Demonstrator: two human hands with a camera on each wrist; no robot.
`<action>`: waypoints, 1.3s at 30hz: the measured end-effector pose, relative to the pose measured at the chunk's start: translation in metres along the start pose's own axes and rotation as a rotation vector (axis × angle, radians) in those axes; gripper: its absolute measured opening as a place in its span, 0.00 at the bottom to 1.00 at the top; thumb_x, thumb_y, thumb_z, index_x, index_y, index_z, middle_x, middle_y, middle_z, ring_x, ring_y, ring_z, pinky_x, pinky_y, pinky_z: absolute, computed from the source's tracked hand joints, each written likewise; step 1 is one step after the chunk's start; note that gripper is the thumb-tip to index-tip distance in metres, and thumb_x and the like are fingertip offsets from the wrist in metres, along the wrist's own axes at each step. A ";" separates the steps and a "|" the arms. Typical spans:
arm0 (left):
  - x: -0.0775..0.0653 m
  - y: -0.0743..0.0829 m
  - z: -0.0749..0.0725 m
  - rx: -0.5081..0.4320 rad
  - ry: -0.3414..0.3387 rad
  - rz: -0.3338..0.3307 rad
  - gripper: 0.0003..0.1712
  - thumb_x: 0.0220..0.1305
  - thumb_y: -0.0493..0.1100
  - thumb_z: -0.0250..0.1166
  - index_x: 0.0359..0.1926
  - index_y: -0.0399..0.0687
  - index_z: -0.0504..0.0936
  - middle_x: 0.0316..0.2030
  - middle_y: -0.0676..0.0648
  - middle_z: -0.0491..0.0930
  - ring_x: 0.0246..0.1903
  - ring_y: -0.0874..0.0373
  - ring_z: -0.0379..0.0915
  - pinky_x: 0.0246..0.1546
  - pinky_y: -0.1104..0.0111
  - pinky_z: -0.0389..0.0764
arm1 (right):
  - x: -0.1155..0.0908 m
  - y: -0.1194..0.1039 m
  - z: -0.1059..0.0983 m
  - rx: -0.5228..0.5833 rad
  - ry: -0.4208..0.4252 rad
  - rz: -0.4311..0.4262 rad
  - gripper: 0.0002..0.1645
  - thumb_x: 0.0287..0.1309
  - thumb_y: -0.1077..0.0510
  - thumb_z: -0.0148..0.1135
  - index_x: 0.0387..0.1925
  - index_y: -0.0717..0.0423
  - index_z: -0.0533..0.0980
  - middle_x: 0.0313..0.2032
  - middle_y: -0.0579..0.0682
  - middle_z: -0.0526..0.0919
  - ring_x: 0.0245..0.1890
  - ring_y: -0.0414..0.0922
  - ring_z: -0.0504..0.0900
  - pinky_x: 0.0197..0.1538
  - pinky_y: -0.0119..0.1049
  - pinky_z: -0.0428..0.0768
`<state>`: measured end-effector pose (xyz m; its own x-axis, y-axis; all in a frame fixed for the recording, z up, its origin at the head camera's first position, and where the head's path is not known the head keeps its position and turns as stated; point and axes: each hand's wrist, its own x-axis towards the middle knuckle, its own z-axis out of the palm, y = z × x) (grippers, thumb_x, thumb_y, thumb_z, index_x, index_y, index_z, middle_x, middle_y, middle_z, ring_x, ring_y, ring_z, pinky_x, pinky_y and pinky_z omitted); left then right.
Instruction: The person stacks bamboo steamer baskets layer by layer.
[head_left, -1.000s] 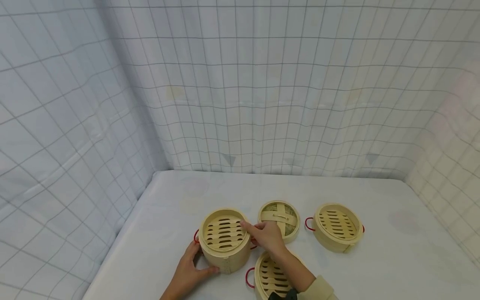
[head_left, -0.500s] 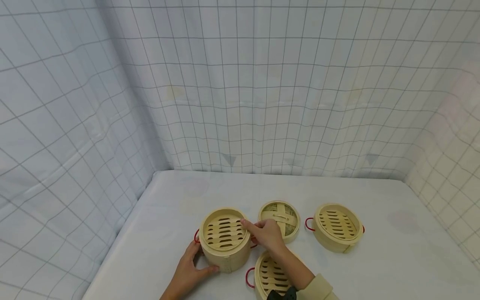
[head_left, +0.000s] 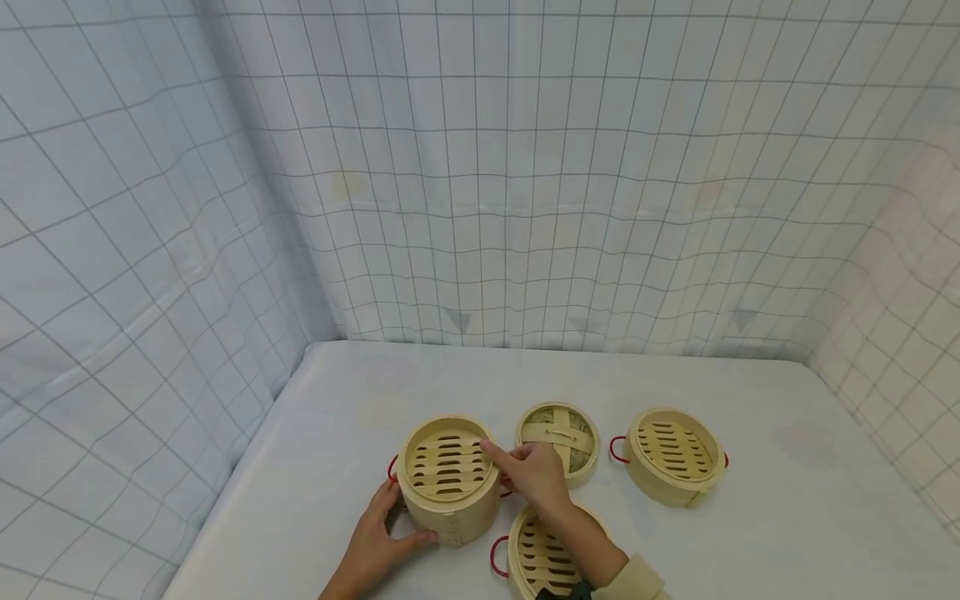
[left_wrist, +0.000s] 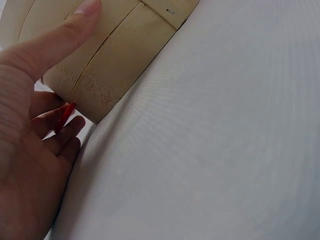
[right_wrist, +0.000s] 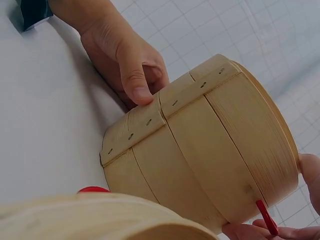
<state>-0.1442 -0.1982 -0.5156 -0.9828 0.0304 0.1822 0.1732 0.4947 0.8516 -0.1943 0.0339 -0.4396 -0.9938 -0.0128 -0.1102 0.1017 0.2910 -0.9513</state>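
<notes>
Two stacked bamboo steamers (head_left: 465,523), the top one with a slotted base, stand left of the table's middle. My left hand (head_left: 378,533) grips the lower steamer from the left, thumb on its front wall and fingers behind. In the left wrist view a red handle (left_wrist: 64,117) shows by those fingers. My right hand (head_left: 536,475) pinches the top steamer's right rim, thumb over the edge. The right wrist view shows the stack's stapled side seam (right_wrist: 187,94), with the right hand's fingers (right_wrist: 312,180) at the rim and a red handle (right_wrist: 267,217) beside them.
A round bamboo lid (head_left: 577,429) with a crossed strap lies behind my right hand. Another steamer (head_left: 675,490) with red handles stands farther right. Under my right forearm is a slotted steamer (head_left: 542,558), partly hidden. White gridded sheets (head_left: 525,208) enclose the white table (head_left: 352,392).
</notes>
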 end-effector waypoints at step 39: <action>-0.001 0.004 0.000 -0.017 -0.008 -0.013 0.53 0.39 0.50 0.77 0.66 0.44 0.62 0.65 0.43 0.57 0.64 0.48 0.50 0.61 0.51 0.56 | -0.004 0.000 0.001 0.049 0.036 0.014 0.30 0.42 0.37 0.69 0.24 0.64 0.82 0.17 0.50 0.80 0.19 0.45 0.81 0.24 0.36 0.81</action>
<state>-0.1428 -0.1961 -0.5121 -0.9855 0.0312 0.1668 0.1611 0.4805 0.8621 -0.1902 0.0336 -0.4395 -0.9931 0.0251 -0.1141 0.1168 0.2434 -0.9629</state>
